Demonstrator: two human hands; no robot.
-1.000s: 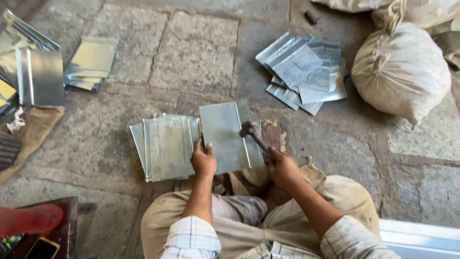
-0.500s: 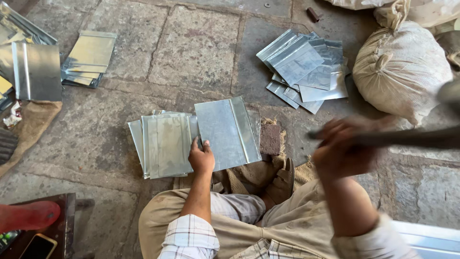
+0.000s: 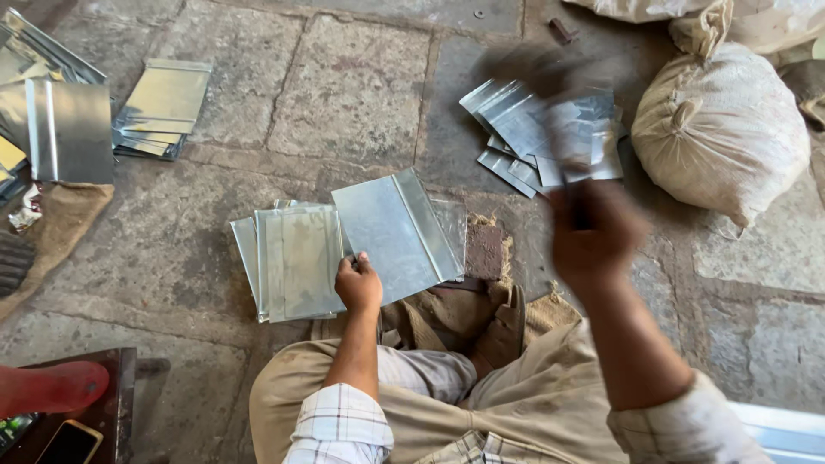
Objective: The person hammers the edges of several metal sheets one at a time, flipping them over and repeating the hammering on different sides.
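Fingers of the left hand (image 3: 358, 284) are curled and pressed together on the near edge of a folded metal sheet (image 3: 396, 232), pinning it flat; the sheet lies just beyond the fingertips, its far side reaching over a dark block (image 3: 485, 251) to their right. Touching the fingers on their left sits a stack of flat metal sheets (image 3: 295, 262). The right hand (image 3: 595, 230) is raised and heavily blurred; its fingers look closed round a dark handle (image 3: 577, 202), though what the tool is cannot be told.

The only container in view is a tied cloth sack (image 3: 720, 127), far to the right of the right hand's fingers; its contents are hidden. Beyond those fingers lies a loose pile of sheets (image 3: 524, 137). Well to the left of the left fingers rest two more sheet piles (image 3: 163, 107), on the stone floor (image 3: 344, 86).
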